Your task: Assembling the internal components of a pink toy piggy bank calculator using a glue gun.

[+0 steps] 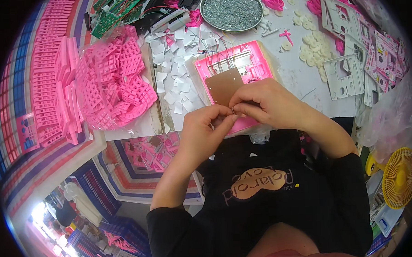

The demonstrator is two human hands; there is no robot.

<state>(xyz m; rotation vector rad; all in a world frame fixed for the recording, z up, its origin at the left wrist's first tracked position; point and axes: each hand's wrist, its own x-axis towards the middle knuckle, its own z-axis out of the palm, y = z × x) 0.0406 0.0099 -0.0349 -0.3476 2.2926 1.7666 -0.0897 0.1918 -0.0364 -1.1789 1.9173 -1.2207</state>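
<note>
An open pink plastic casing (264, 64) lies in front of me, seemingly on a padded, plastic-wrapped base. A brown circuit board (223, 84) rests over its left part, and thin wires (216, 58) run up from the casing. At the board's near edge, my left hand (205, 129) has thumb and forefinger pinched together. My right hand (270, 102) pinches at the same spot, its fingertips almost touching the left ones. Whatever sits between the fingertips is too small to make out, perhaps a thin wire end.
A round tray of small screws (231, 10) stands beyond the casing. White paper pieces (178, 79) and a bag of pink plastic parts (116, 77) lie left. White discs (314, 50) and white plastic frames (344, 76) lie right. Green circuit boards (118, 13) are piled far left.
</note>
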